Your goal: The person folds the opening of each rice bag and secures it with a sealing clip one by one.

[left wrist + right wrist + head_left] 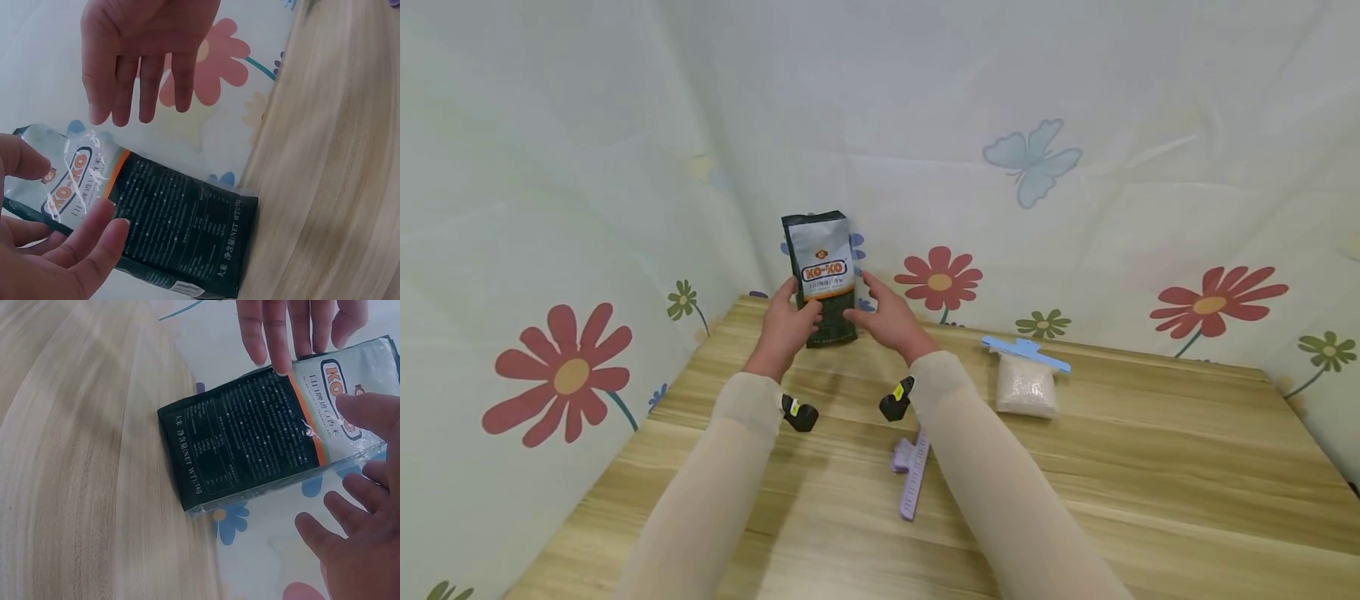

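A dark green and silver KO-KO rice bag (824, 242) stands upright at the back of the table, close against the flowered cloth. My left hand (786, 331) is at its left edge, fingers spread and relaxed; in the left wrist view the left thumb and fingers (94, 240) overlap the bag's front. On the other side, my right hand (891, 318) is held beside the right edge with its fingers extended. Space shows between the right fingers (350, 515) and the bag in the right wrist view. Neither hand is curled round the bag.
A purple sealing clip (913, 479) lies on the wooden table (1150, 467) near my right forearm. To the right sits a small clear bag of white grains (1026, 386), with a blue clip (1027, 353) across its top. Flowered cloth (880, 108) hangs behind and at the left.
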`<state>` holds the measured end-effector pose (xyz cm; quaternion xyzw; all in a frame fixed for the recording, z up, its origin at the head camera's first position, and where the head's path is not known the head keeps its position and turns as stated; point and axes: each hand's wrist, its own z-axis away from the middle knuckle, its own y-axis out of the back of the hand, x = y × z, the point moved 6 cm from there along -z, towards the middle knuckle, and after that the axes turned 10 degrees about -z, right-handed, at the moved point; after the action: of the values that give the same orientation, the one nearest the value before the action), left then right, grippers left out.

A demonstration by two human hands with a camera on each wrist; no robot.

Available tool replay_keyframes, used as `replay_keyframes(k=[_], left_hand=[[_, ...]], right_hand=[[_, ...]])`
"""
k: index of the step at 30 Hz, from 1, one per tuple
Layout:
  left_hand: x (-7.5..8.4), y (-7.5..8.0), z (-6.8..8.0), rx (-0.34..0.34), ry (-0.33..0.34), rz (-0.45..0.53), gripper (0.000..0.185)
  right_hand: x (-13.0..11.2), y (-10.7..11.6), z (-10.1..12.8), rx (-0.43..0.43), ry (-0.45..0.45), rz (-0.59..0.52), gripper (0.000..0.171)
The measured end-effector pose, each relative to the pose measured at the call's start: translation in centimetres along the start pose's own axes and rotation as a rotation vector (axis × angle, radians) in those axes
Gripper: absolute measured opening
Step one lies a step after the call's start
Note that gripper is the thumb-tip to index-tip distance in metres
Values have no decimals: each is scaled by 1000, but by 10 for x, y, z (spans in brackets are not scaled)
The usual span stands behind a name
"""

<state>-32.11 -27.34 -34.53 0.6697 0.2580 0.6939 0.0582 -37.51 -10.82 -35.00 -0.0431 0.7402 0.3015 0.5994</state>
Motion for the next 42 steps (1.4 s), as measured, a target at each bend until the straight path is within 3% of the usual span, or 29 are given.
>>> replay_keyframes(k=[12, 15, 21, 28, 35, 38, 42], left_hand=[[6, -6, 8, 96, -108, -124, 53], [4, -11, 11, 108, -120, -122, 49], [0, -24, 19, 107, -119, -164, 43], [10, -9, 22, 226, -182, -178, 38], [15, -5, 19, 210, -195, -101, 34], [15, -5, 21, 217, -184, -25, 38], [20, -2, 21, 256, -248, 10, 36]], right_hand=[[-6, 5, -3, 39, 0, -6, 80], [-2, 7, -5, 43, -3, -53, 80], [15, 7, -4, 11, -54, -267, 77], [13, 18, -4, 112, 21, -274, 59], [15, 29, -1, 194, 105, -320, 25], [13, 29, 1, 213, 132, -310, 22], [5, 30, 1, 214, 153, -359, 25]])
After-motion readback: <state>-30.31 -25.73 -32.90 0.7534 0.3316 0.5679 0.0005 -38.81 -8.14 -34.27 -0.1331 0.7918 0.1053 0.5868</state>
